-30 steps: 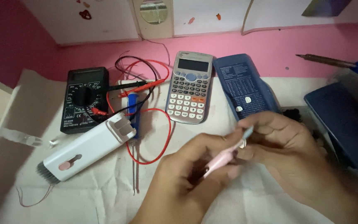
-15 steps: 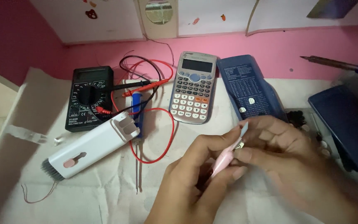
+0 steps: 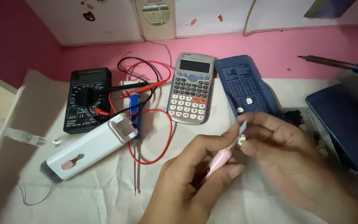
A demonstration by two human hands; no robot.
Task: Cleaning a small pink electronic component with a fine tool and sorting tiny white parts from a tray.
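Both our hands meet over the white cloth (image 3: 104,195): left hand (image 3: 195,178) fingers grip a pink pen-like tool (image 3: 219,159), right hand (image 3: 278,145) pinches a small white piece (image 3: 241,140) at its tip, below the calculator (image 3: 190,88)

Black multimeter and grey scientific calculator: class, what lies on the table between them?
In the head view, between the black multimeter and the grey scientific calculator lie red and black probe leads and a blue-handled screwdriver.
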